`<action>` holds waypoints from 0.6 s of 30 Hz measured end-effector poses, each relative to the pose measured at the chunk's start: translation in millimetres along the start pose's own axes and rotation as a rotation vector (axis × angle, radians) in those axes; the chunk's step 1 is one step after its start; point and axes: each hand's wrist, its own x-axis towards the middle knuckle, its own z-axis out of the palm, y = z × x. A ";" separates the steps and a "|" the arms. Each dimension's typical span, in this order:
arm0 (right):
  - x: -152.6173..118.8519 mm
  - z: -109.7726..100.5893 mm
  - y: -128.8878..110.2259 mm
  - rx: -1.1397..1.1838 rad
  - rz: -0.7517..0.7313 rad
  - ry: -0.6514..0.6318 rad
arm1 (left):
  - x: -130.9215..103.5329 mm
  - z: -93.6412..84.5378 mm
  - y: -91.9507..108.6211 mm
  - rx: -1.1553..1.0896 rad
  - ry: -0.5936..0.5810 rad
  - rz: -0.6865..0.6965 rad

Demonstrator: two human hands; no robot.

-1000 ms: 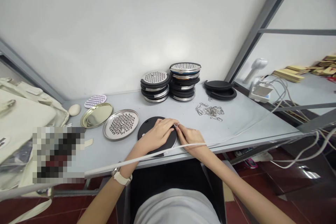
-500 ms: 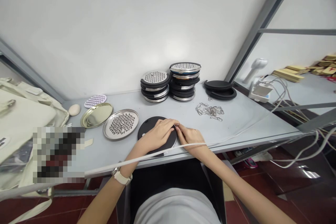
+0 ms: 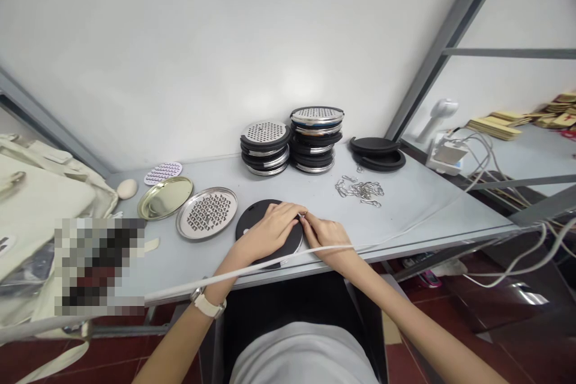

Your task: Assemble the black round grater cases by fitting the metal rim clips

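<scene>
A black round grater case (image 3: 252, 216) lies at the table's front edge, with a thin silvery rim showing on its right. Across its top is my left hand (image 3: 275, 229), its closed fingers gripping the far right edge. At that same edge my right hand (image 3: 327, 237) pinches, its thumb and forefinger meeting my left fingertips. What sits between the fingertips is tiny and mostly hidden. Left of the case are a round metal grater plate (image 3: 207, 216), a shiny metal tray (image 3: 167, 198) and a white-and-purple perforated disc (image 3: 162, 173).
Two stacks of round graters (image 3: 266, 147) stand by the wall. Black rings (image 3: 377, 159) and a heap of small metal clips (image 3: 360, 189) lie to the right. A white cable (image 3: 288, 255) crosses in front of my hands. A beige bag (image 3: 40, 192) is at left.
</scene>
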 end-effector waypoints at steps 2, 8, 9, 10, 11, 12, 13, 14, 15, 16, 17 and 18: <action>0.2 0.3 0.1 0.004 -0.001 -0.003 | -0.1 0.0 0.1 0.004 0.000 -0.005; 0.0 1.0 0.8 0.002 0.008 -0.011 | 0.0 -1.0 1.6 0.008 -0.001 -0.012; -0.1 1.0 0.8 0.001 0.008 -0.009 | 0.1 -1.5 2.2 0.009 -0.002 -0.014; -0.2 0.9 0.9 0.001 0.007 -0.008 | 0.1 -2.0 2.9 0.010 -0.002 -0.015; -0.4 0.8 1.0 0.002 0.006 -0.006 | 0.2 -2.6 3.5 0.010 -0.004 -0.017; -0.5 0.7 1.0 0.005 0.006 -0.006 | 0.2 -3.1 4.0 0.012 -0.005 -0.018; -0.6 0.7 1.1 0.009 0.003 -0.006 | 0.2 -3.5 4.4 0.013 -0.007 -0.019; -0.6 0.8 1.2 0.014 0.000 -0.005 | 0.3 -3.8 4.6 0.014 -0.009 -0.020; -0.7 1.0 1.4 0.018 -0.002 -0.002 | 0.4 -3.9 4.6 0.015 -0.011 -0.020; -0.7 1.2 1.5 0.020 -0.004 0.001 | 0.6 -4.0 4.5 0.016 -0.013 -0.020; -0.7 1.5 1.7 0.020 -0.005 0.006 | 0.7 -4.0 4.2 0.016 -0.015 -0.019; -0.7 1.8 1.9 0.020 -0.005 0.009 | 0.9 -3.8 3.8 0.015 -0.016 -0.017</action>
